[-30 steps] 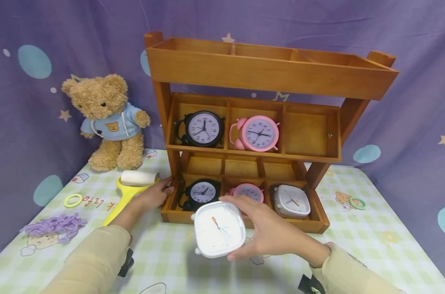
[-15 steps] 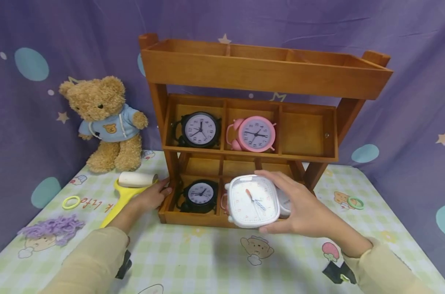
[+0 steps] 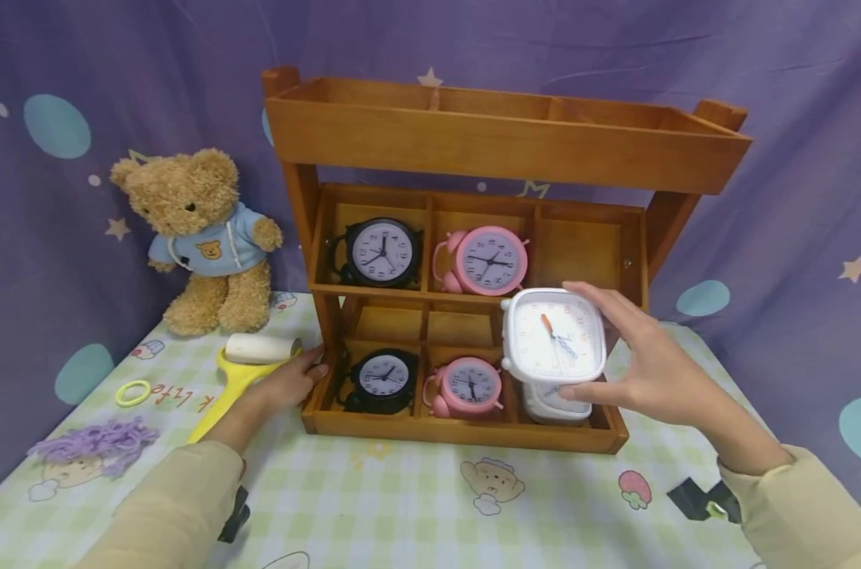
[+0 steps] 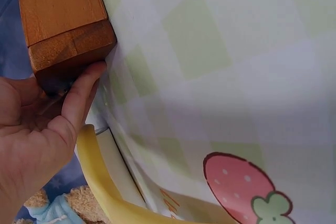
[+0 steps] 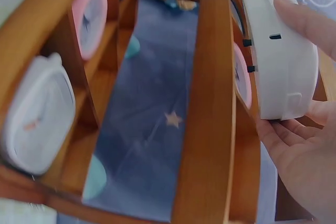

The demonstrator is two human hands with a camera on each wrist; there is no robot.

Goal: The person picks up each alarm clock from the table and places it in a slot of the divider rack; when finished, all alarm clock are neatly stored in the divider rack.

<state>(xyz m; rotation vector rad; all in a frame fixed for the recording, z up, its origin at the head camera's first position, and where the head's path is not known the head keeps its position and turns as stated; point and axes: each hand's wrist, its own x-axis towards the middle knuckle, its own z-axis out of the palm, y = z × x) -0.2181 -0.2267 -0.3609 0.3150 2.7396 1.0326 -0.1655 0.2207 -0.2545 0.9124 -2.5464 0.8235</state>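
My right hand (image 3: 633, 359) grips a white square alarm clock (image 3: 553, 335) by its top and bottom edges, in front of the right side of the wooden shelf rack (image 3: 501, 138). The right wrist view shows this white clock (image 5: 281, 51) from the back, thumb and fingers around it. Another white square clock (image 3: 554, 407) sits in the bottom right compartment, half hidden behind the held one. The middle shelf's right compartment (image 3: 587, 253) holds nothing. My left hand (image 3: 288, 383) rests with straight fingers against the rack's lower left corner (image 4: 65, 35).
Black (image 3: 381, 253) and pink (image 3: 483, 261) round clocks stand on the middle shelf, another black (image 3: 381, 379) and pink (image 3: 466, 386) pair on the bottom. A yellow lint roller (image 3: 242, 363), a teddy bear (image 3: 203, 237), purple yarn (image 3: 92, 438) and a yellow ring (image 3: 132, 393) lie left.
My right hand has carried the white clock up and to the right, from the table's front to the right end of the rack. The left hand has stayed at the rack's corner.
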